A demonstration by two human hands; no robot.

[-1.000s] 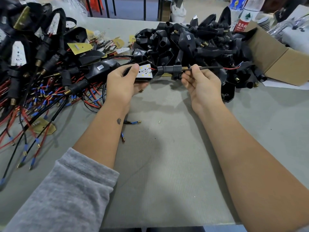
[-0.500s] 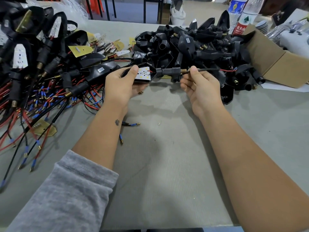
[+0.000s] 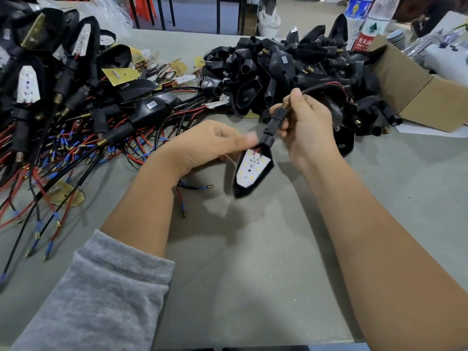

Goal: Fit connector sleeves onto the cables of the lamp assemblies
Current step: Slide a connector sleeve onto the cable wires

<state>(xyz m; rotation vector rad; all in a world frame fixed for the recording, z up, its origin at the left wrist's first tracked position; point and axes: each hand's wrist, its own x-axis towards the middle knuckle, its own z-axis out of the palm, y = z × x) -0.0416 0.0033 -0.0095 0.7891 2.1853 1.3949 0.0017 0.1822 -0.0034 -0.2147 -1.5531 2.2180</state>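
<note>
**1 lamp assembly swung from level to hanging**

1 second ago the black pointed lamp housing with its white LED board [image 3: 253, 171] lay level between both hands, the left thumb pressing the board and the right fingers pinching the cable. Now it hangs tilted, tip toward the person, above the grey table [image 3: 253, 274], held only from its upper end. The right hand [image 3: 306, 130] has turned upright and grips the black ribbed connector sleeve [image 3: 274, 121] on the stem, fingers curled round it. A brass threaded end [image 3: 285, 105] shows just above the sleeve, and the black cable with red wire [image 3: 321, 87] arches away from the fist toward the pile behind.

The left hand [image 3: 210, 145] has let go of the housing; its fingers are loosely curled beside the housing's upper edge, and motion blur hides whether the fingertips touch it.

The white board shows several small yellow LED squares and 2 thin leads, one of them red, entering at its top.

Behind the right hand sits a heap of empty black housings [image 3: 291, 72], against an open cardboard box [image 3: 417, 97]. To the left lies a tangle of finished lamps with red and black wires and blue crimp ends [image 3: 63, 127]. 2 plastic bottles [image 3: 367, 24] stand at the far right.
</note>
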